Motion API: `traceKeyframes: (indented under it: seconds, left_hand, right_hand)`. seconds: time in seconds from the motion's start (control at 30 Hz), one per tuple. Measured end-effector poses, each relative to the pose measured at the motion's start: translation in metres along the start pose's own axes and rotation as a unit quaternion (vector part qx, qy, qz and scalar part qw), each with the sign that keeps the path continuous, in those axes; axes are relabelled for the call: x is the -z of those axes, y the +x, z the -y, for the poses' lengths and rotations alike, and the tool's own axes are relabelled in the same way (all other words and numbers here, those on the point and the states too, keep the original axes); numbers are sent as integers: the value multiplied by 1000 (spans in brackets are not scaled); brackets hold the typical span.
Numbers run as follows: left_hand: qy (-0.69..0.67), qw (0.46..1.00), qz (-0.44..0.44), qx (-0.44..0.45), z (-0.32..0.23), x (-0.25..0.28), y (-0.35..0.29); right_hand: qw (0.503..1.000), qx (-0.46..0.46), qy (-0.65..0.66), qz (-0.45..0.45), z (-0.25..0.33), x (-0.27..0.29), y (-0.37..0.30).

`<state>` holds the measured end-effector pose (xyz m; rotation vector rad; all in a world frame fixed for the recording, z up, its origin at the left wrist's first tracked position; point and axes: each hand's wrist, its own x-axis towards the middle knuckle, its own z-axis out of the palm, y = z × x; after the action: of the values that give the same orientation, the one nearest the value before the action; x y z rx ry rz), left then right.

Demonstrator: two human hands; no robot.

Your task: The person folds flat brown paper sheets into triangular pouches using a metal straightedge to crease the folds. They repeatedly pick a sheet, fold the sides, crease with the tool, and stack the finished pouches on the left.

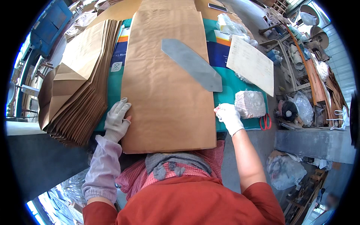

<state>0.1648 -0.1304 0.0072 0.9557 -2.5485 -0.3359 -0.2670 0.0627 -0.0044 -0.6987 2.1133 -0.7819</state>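
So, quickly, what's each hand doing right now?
Left hand: open, fingers extended, at the left edge of the paper.
Right hand: fingers curled by its right edge; whether it grips the paper can't be told.

Far brown paper (167, 4) cut off above, palm of right grip (229, 116) hidden, blurred patch (332, 201) lower right

My table (115, 83) wears a green and dark-blue printed cover. Flat brown paper (165, 116) lies down its middle, overhanging the edge nearest me. On my left leans a fanned stack of folded brown paper (80, 86); on my right sit a pale board (250, 64), a plastic-wrapped block (250, 105), red loop handles (266, 120) and crumpled clear plastic (232, 27)
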Motion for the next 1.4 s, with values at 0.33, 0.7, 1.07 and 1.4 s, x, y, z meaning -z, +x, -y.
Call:
traceKeyframes:
  seconds: [0.33, 0.7, 1.07, 1.4]
  left_hand:
    - [4, 1000, -8, -7, 3, -1, -3]
    - [0, 1000, -21, 6, 4, -6, -7]
    - [58, 980, 187, -22, 4, 60, 11]
    - [-72, 902, 74, 418, 10, -4, 26]
  right_hand:
    - [993, 15, 106, 51, -2, 5, -4]
    - [999, 16, -13, 42, 6, 4, -1]
    - [852, 493, -168, -51, -11, -16, -14]
    - [977, 116, -173, -54, 50, -14, 11]
